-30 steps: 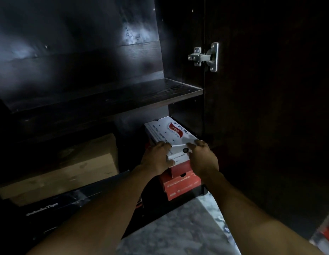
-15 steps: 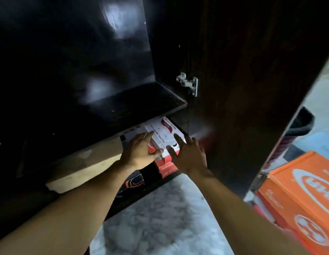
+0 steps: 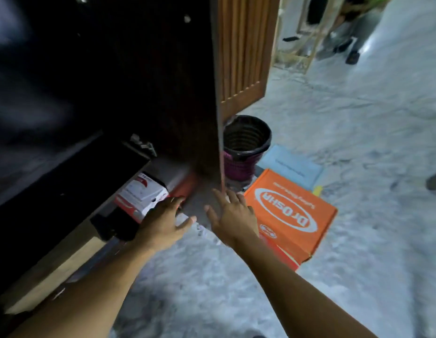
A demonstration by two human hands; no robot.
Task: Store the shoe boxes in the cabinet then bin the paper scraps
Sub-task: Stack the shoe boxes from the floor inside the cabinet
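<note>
The white cardboard shoe box (image 3: 141, 191) with a red mark sits low in the dark wooden cabinet (image 3: 41, 181), atop a red box (image 3: 126, 206). Your left hand (image 3: 163, 223) hovers at its front corner — grip wide, holding nothing. Your right hand (image 3: 232, 215) is spread and empty too, just before the orange cardboard box (image 3: 292, 215) on the marble floor (image 3: 199, 289); a black ribbed bin (image 3: 246, 140) stands beyond.

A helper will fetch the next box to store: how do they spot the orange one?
Find the open cabinet door. On the floor by its bottom edge, in front of the black-rimmed bin, lies the orange box. Its bright colour and white oval logo set it apart from the pale blue box behind it.
</note>
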